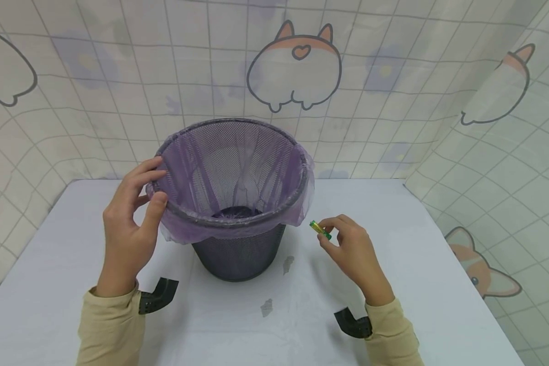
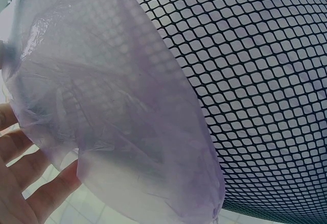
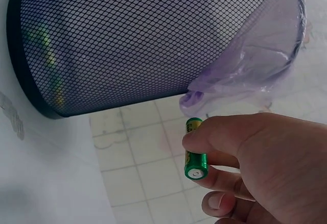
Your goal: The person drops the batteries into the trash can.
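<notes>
In the head view a black mesh trash bin (image 1: 240, 254) stands upright, lined with a thin purple plastic bag (image 1: 189, 234) folded over its rim. My left hand (image 1: 130, 223) holds the bin's left rim, fingertips over the edge and thumb lower on it. In the left wrist view, its fingers (image 2: 33, 168) lie against the loose bag edge beside the mesh. My right hand (image 1: 352, 249) pinches a small green and yellow battery (image 1: 320, 230) between thumb and fingers, right of the bin and apart from it. The right wrist view shows the battery's (image 3: 196, 173) flat metal end.
Green and yellow patches (image 3: 48, 50) show blurred through the mesh near the bin's bottom. A white table (image 1: 229, 325) bears two grey marks (image 1: 266, 307). Behind and beside it hangs a checked curtain (image 1: 389, 40) with dog drawings.
</notes>
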Demonstrator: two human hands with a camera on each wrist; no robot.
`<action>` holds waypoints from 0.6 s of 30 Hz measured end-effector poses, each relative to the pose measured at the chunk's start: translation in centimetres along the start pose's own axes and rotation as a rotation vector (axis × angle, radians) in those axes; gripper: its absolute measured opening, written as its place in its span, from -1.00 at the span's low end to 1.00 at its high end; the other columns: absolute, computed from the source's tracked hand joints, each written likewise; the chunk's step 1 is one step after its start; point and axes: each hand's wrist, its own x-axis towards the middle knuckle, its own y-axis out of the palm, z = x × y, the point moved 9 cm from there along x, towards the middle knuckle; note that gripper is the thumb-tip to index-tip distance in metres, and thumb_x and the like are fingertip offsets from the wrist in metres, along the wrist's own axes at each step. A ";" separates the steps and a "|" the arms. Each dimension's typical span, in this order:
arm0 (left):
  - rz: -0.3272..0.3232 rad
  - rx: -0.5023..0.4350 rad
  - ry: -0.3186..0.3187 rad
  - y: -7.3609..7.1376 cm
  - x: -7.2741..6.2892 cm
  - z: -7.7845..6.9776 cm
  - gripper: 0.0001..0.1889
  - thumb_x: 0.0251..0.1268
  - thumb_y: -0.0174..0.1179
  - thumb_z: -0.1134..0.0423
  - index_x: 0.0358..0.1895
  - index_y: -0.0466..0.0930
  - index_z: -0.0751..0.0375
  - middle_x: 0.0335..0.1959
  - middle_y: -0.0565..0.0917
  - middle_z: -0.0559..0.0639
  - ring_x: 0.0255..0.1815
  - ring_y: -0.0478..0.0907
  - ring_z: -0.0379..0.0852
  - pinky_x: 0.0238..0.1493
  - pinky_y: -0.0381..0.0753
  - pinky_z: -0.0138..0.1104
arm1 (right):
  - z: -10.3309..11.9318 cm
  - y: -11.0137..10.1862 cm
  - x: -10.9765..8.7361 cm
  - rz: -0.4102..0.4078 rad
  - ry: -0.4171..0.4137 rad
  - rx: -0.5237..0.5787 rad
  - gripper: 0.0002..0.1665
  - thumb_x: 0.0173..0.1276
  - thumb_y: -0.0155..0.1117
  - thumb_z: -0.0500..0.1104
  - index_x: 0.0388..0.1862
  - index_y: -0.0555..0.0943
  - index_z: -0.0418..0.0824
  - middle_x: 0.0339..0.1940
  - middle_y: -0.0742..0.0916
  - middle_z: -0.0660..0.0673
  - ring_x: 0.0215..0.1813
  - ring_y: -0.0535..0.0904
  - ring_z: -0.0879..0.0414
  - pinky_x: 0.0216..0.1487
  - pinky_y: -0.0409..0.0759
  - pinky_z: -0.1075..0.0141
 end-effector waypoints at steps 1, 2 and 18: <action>0.000 0.002 0.000 0.0 0.0 0.0 -0.65 0.40 0.10 0.19 0.10 0.56 0.36 0.27 0.55 0.07 0.32 0.45 -0.07 0.06 0.49 -0.62 | 0.1 -0.1 0.0 -0.008 -0.006 0.003 -0.78 0.17 0.39 -0.25 -0.17 0.68 -0.14 -0.34 0.66 0.00 -0.52 0.27 0.22 -0.52 0.29 0.43; 0.001 0.003 0.000 0.0 0.0 0.0 -0.65 0.40 0.10 0.19 0.10 0.56 0.36 0.27 0.55 0.07 0.32 0.45 -0.07 0.06 0.49 -0.62 | 0.1 -0.2 0.0 -0.016 -0.011 0.005 -0.78 0.17 0.38 -0.25 -0.17 0.68 -0.14 -0.34 0.66 0.00 -0.52 0.27 0.22 -0.52 0.29 0.43; -0.001 0.005 0.002 0.0 0.1 -0.1 -0.64 0.39 0.10 0.19 0.11 0.56 0.35 0.27 0.55 0.05 0.32 0.45 -0.06 0.05 0.49 -0.62 | 0.9 -1.5 0.0 -0.123 -0.069 0.074 -0.80 0.16 0.37 -0.29 -0.20 0.68 -0.16 -0.37 0.66 0.01 -0.53 0.34 0.15 -0.52 0.30 0.44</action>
